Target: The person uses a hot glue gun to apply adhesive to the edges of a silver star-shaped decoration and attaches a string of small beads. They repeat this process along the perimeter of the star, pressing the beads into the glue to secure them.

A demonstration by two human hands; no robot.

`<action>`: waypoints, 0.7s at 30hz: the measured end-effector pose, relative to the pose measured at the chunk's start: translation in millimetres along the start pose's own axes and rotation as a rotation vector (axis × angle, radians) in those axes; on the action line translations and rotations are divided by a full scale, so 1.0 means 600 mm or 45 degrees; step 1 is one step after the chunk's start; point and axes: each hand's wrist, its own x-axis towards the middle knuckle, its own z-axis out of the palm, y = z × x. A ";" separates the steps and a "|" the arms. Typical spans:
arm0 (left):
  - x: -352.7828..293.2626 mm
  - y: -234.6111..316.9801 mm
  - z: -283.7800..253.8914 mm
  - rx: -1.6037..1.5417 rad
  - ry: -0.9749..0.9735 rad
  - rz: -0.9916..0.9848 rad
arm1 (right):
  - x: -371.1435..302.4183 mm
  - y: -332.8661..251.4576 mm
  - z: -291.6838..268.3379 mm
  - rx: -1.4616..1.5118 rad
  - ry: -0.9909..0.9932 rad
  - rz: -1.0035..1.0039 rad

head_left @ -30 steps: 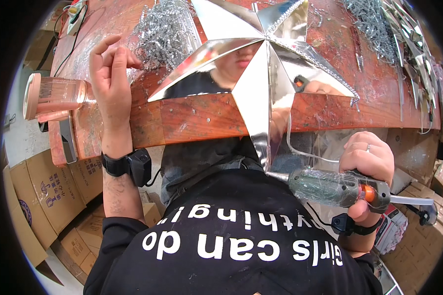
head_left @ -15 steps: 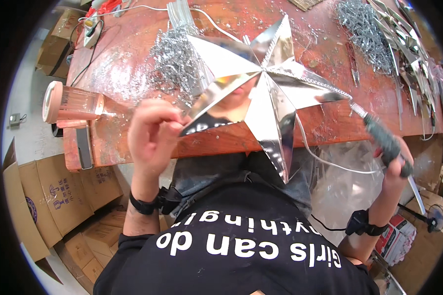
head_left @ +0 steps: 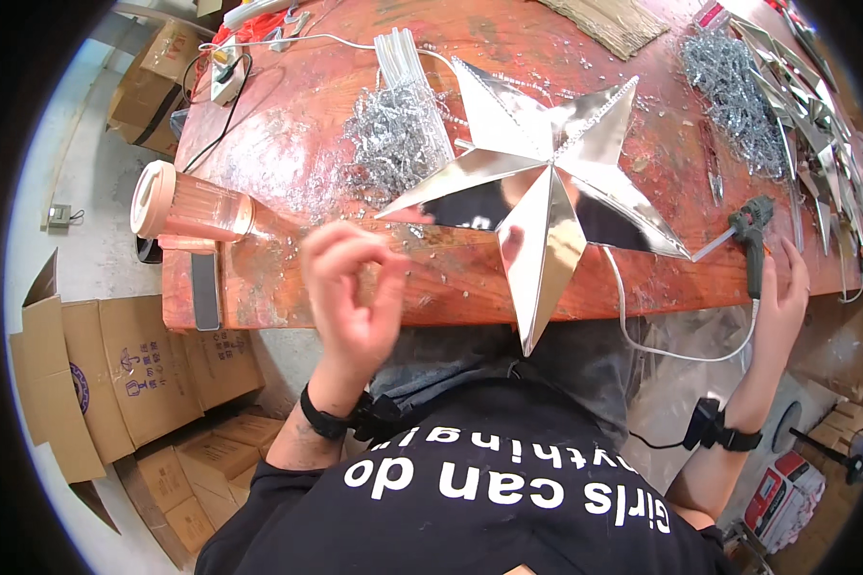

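A shiny silver five-pointed star (head_left: 542,254) with raised folds lies on the red-brown table, one point reaching past its front edge. My left hand (head_left: 355,297) is raised to the left of the star, apart from it, with curled fingers and thumb and forefinger close together; whether anything small is between them cannot be made out. A dark green glue gun (head_left: 754,230) is at the table's right front, its pale tip pointing toward the star's right point. My right hand (head_left: 784,292) is beside its handle, fingers stretched out. A white cord runs from the handle under the star.
Silver tinsel (head_left: 393,139) and clear glue sticks (head_left: 403,62) lie behind the star. More tinsel (head_left: 734,105) and folded silver pieces (head_left: 820,134) fill the right side. A lidded cup (head_left: 192,201), a dark phone (head_left: 206,290) and a power strip (head_left: 227,79) are on the left. Cardboard boxes (head_left: 153,374) stand below.
The star has gone from my left hand's hold down onto the table. My right hand has let go of the glue gun, which is now on the table.
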 end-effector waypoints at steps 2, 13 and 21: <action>0.011 -0.007 -0.008 0.158 0.109 -0.149 | -0.021 -0.034 -0.011 -0.055 0.111 -0.054; 0.041 -0.031 -0.032 0.622 -0.304 -0.149 | -0.062 -0.118 -0.036 0.108 0.308 -0.215; 0.034 -0.021 -0.012 0.574 -0.285 -0.314 | -0.067 -0.120 -0.035 0.162 0.328 -0.204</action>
